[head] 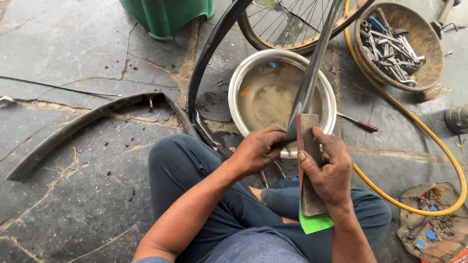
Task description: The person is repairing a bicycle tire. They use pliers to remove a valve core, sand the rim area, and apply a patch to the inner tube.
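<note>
two hands [258, 151] [329, 168] hold one inner tube [312, 73], one file [307, 160].

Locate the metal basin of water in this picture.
In the head view, the metal basin of water sits on the stone floor at centre, just beyond both hands, behind the black inner tube and below the bicycle wheel.

Seated with knees bent, the person reaches both bare forearms forward over the lap, the left hand [256, 151] curled in a tight pinching fist, the right hand [329, 168] close beside it, fingers wrapped and thumb pressed flat.
</note>
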